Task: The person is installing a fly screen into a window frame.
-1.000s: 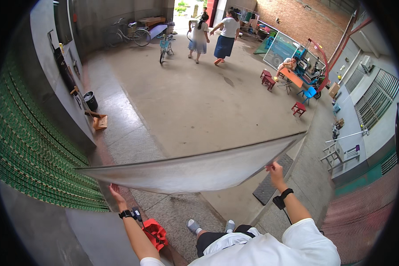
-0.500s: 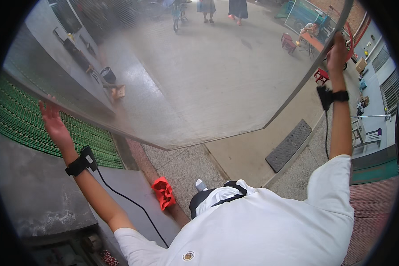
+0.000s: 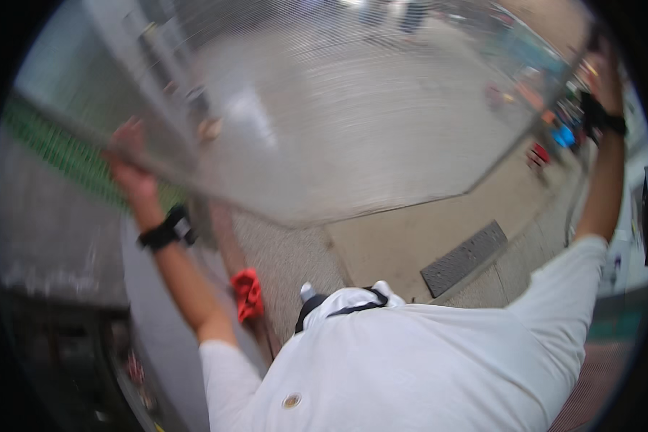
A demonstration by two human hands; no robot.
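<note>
A large see-through sheet (image 3: 324, 158) with a darker edge spreads in front of me, bent into corners along its near side. At its left edge is my left hand (image 3: 133, 173), fingers stretched out and partly seen through the sheet. Motion blurs them, but they look open against the edge. High on the right, my right hand (image 3: 605, 75) is closed around the sheet's other edge, also blurred. Both arms are raised and wide apart. Each wrist wears a black strap (image 3: 167, 229) with a small device.
Below the sheet lie a dark ramp plate (image 3: 464, 258) and a speckled step (image 3: 288, 252). A red-orange object (image 3: 246, 294) is beside my left side, near a grey wall (image 3: 57, 223) and green woven matting (image 3: 65, 155). Blurred people (image 3: 410, 16) stand beyond; a red stool (image 3: 536, 155) is at right.
The view has swung and blurred. My left hand now overlaps the sheet's edge more, further right in view. My right hand, still on the edge, appears further right.
</note>
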